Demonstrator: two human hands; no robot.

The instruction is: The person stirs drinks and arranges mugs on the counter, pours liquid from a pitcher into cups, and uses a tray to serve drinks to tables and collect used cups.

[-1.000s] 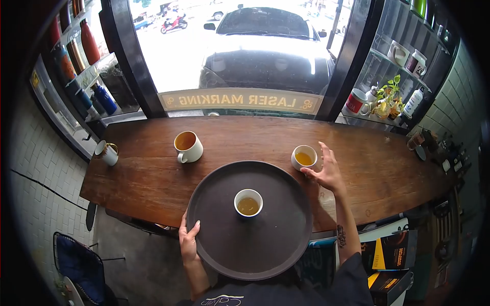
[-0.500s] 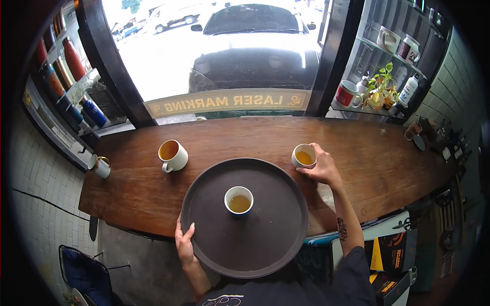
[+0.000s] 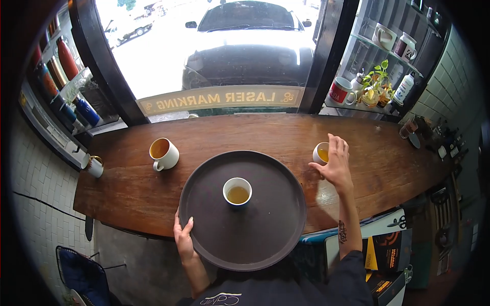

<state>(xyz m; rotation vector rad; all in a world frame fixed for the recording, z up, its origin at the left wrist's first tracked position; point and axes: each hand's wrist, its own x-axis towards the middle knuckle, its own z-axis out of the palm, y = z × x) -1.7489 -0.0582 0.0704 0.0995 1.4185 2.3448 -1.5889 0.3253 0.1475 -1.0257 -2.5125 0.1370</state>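
My left hand (image 3: pixel 185 237) holds the left rim of a round dark tray (image 3: pixel 245 239), thumb on top and fingers beneath. A small white cup (image 3: pixel 237 186) of yellowish liquid stands on the tray. Beyond the tray's right edge, my right hand (image 3: pixel 333 162) is beside another small white cup (image 3: pixel 318 155) on the wooden table (image 3: pixel 240 130). Its thumb and fingers are spread around the near and right sides, partly hiding the cup. That cup holds yellow liquid. A larger white mug (image 3: pixel 167 155), orange-brown inside, stands left of the tray.
At the table's left end is a white mug (image 3: pixel 93 166). Glassware (image 3: pixel 408 127) stands at the right end. Shelves with bottles and mugs flank the window. A dark blue chair (image 3: pixel 81 270) is lower left; black and yellow boxes (image 3: pixel 390 250) are lower right.
My right hand first closed around the right-hand cup. The cup has shifted right across the table, and the hand's fingers are now spread apart. The view has swung slightly; my left hand still holds the tray.
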